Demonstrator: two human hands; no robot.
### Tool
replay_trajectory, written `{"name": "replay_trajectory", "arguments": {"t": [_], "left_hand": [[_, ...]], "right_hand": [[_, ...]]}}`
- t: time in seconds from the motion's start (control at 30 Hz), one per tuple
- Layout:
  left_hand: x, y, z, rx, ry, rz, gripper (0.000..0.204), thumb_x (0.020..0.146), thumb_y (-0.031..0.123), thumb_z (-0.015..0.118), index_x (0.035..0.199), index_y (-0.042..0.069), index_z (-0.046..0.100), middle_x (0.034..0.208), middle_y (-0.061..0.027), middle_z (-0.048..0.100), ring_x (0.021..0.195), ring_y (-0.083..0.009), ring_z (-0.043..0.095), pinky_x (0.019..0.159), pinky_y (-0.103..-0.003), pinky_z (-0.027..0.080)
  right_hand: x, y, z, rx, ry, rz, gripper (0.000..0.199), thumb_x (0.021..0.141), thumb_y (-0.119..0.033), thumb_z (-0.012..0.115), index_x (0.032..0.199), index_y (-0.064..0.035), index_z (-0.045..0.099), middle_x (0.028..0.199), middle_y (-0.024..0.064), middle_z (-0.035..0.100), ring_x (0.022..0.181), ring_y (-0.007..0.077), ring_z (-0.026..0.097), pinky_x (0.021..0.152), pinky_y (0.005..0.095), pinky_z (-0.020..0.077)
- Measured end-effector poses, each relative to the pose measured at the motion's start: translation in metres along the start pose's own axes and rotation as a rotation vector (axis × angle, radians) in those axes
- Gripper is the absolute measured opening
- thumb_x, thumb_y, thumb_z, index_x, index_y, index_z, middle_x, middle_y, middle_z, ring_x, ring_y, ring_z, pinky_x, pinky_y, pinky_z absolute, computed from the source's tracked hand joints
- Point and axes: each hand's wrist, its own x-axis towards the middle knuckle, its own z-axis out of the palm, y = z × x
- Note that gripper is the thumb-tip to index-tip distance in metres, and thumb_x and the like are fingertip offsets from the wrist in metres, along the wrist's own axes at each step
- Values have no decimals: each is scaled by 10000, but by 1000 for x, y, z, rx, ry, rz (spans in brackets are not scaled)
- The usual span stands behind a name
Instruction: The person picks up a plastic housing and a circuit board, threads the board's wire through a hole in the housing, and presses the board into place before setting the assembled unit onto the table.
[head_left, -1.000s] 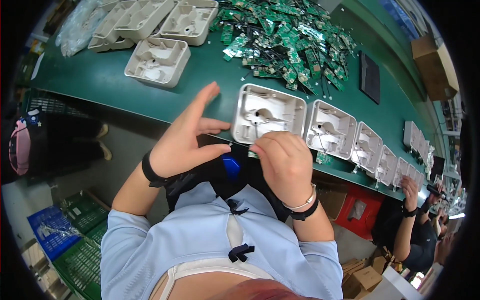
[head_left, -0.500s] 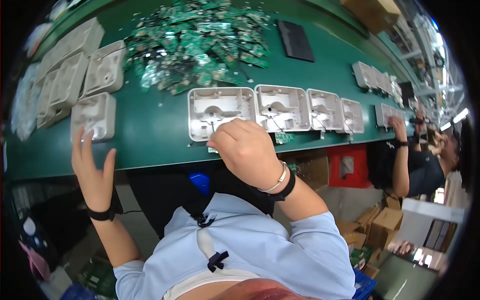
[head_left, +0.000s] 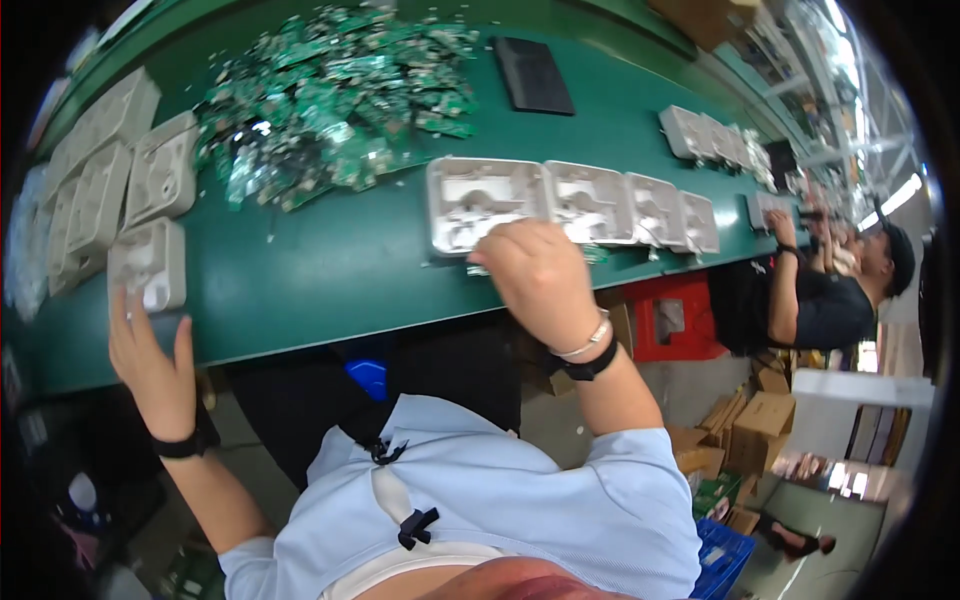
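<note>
Green table (head_left: 300, 285), housings (head_left: 487, 188) at both hands (head_left: 155, 368) (head_left: 540, 278)

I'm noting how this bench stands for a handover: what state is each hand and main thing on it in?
Left hand: open, fingers spread at the single box
Right hand: fingers bent together, grip unclear
Single white box: open, hollow side up
Row of four white boxes: open, side by side
Green circuit boards: heaped loosely
Black slab: lying flat

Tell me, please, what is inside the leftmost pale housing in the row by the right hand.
Inside the pale housing are moulded walls and a rounded form, blurred. The right hand covers its lower right corner, so anything there is hidden.
</note>
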Motion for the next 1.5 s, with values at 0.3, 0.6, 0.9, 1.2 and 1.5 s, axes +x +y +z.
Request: {"name": "replay_trajectory", "arguments": {"t": [0.3, 0.6, 0.9, 1.2, 1.5], "left_hand": [[19, 32, -35, 190, -88, -34, 293, 923, 139, 763, 1198, 84, 679, 1400, -51, 652, 1268, -283, 620, 1182, -626, 337], [2, 103, -84, 50, -105, 229, 201, 855, 115, 763, 1047, 83, 714, 1228, -5, 717, 1000, -187, 688, 1077, -513, 445], [1, 173, -83, -214, -87, 459, 166, 811, 133, 713, 969, 86, 733, 1165, -3, 724, 926, -140, 667, 881, -387, 454], [14, 191, -55, -177, -64, 571, 137, 832, 157, 647, 930, 110, 731, 1117, -14, 686, 928, -154, 637, 932, -379, 474], [8, 135, -64, -691, -125, 159, 693, 750, 178, 857, 1378, 58, 588, 1437, -162, 559, 1304, -343, 568, 1113, -480, 431]], "right_hand": [[-20, 45, -58, -210, -61, 78, 115, 878, -79, 793, 964, -42, 726, 985, 101, 739, 907, 315, 685, 773, 416, 517], [25, 4, -46, -39, 135, 247, 144, 944, -63, 727, 1069, 6, 707, 1060, 175, 726, 975, 388, 691, 846, 468, 543], [130, 15, 21, -190, -159, 315, 257, 928, -163, 758, 1120, 6, 735, 1053, 189, 740, 974, 401, 706, 848, 461, 572], [157, 28, 1, 1440, -239, 708, 128, 983, -96, 678, 1083, -20, 696, 1018, 59, 669, 845, 177, 666, 713, 332, 536], [133, 4, -13, 2660, -304, 727, 56, 1008, -25, 615, 1056, -54, 623, 1029, 14, 582, 863, 132, 610, 718, 285, 490]]}}
